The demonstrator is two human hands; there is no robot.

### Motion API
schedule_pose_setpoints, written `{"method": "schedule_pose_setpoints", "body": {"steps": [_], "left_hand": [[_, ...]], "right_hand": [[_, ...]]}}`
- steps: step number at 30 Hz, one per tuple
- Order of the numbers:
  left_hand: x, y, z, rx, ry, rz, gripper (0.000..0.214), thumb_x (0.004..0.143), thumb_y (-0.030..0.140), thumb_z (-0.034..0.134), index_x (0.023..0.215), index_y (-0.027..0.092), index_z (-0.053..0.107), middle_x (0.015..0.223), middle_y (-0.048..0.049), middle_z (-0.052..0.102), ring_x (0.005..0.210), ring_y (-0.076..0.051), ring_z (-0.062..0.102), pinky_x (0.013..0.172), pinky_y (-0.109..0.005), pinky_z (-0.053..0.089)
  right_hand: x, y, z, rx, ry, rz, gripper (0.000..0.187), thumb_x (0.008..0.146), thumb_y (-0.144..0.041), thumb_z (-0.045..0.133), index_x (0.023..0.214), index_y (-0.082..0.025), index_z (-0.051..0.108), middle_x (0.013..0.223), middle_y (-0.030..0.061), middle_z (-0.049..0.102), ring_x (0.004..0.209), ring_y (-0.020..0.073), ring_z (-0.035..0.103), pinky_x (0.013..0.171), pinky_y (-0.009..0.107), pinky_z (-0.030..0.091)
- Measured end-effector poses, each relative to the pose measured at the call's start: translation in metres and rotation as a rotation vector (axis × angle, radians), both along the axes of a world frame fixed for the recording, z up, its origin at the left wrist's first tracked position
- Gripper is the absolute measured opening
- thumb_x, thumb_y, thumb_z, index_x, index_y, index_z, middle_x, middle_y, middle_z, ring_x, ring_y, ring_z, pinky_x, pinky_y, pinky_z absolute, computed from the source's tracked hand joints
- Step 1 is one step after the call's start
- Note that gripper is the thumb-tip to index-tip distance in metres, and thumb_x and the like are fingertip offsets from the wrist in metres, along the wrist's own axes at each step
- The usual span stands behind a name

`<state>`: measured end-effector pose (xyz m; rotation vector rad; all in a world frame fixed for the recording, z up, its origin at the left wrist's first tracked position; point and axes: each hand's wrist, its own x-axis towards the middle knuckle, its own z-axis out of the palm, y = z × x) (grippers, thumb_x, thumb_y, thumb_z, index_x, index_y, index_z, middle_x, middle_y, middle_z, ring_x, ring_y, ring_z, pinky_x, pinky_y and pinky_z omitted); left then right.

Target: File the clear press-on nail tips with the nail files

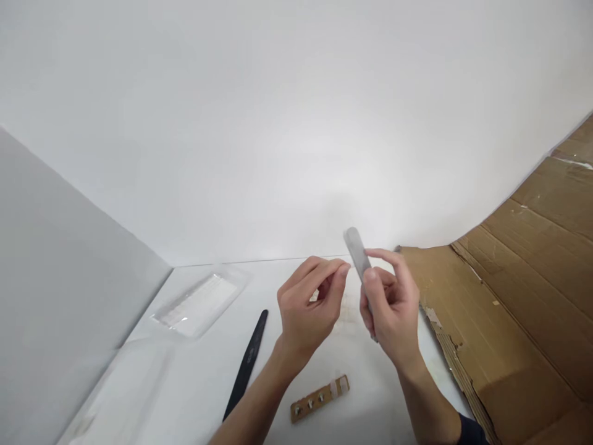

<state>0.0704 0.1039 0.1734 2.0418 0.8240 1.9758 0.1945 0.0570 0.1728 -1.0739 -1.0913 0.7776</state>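
Note:
My right hand [390, 309] is closed round a flat grey strip [356, 250] that looks like a file or spatula, its rounded end sticking up past my fingers. My left hand [309, 303] hovers just left of it, fingers curled and pinched together; something small and pale may sit between them, but I cannot make it out. Both hands are raised above the white table [204, 383]. A small brown circuit board [319, 398] with several small components and a pale tape patch lies on the table under my wrists.
A long black flat tool [247, 361] lies on the table left of my left forearm. A clear plastic bag of white parts [201, 303] rests further back left. A torn brown cardboard sheet [509, 309] stands at the right, white walls behind and left.

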Motion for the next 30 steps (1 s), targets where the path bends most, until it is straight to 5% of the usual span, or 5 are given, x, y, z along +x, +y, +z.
{"method": "schedule_pose_setpoints", "body": {"steps": [6,13,20,30], "left_hand": [[0.0,0.001,-0.003,-0.031,-0.016,-0.021,0.017,0.095,0.007,0.07,0.082,0.018,0.074,0.066,0.0019,0.065,0.055,-0.008,0.049,0.051,-0.022,0.041],[-0.003,0.003,-0.004,-0.368,-0.173,-0.18,0.017,0.096,0.02,0.071,0.081,0.019,0.079,0.068,0.0007,0.065,0.057,-0.008,0.049,0.052,-0.022,0.039],[-0.009,0.008,0.0,-0.722,-0.385,-0.407,0.026,0.094,0.037,0.074,0.077,0.018,0.078,0.049,0.0087,0.03,0.045,-0.006,0.021,0.043,-0.023,0.019],[-0.003,0.006,0.005,-0.664,-0.367,-0.337,0.022,0.09,0.034,0.075,0.075,0.018,0.079,0.049,0.007,0.036,0.046,-0.007,0.024,0.044,-0.024,0.025]], "right_hand": [[0.0,0.0,-0.001,-0.006,0.018,0.008,0.028,0.106,-0.049,0.063,0.122,-0.027,0.062,0.058,-0.0121,0.049,0.035,0.0036,0.036,0.032,0.014,0.028],[0.002,0.003,-0.007,0.088,-0.062,-0.066,0.023,0.106,-0.043,0.062,0.122,-0.026,0.065,0.058,-0.0114,0.049,0.037,0.0049,0.037,0.035,0.017,0.03],[0.004,0.004,-0.015,0.134,-0.163,-0.108,0.022,0.107,-0.038,0.062,0.125,-0.027,0.066,0.059,-0.0105,0.048,0.042,0.0067,0.039,0.039,0.02,0.032],[0.007,0.003,-0.015,0.129,-0.256,-0.123,0.021,0.106,-0.035,0.06,0.125,-0.027,0.066,0.06,-0.0101,0.048,0.044,0.0079,0.04,0.041,0.021,0.034]]}}
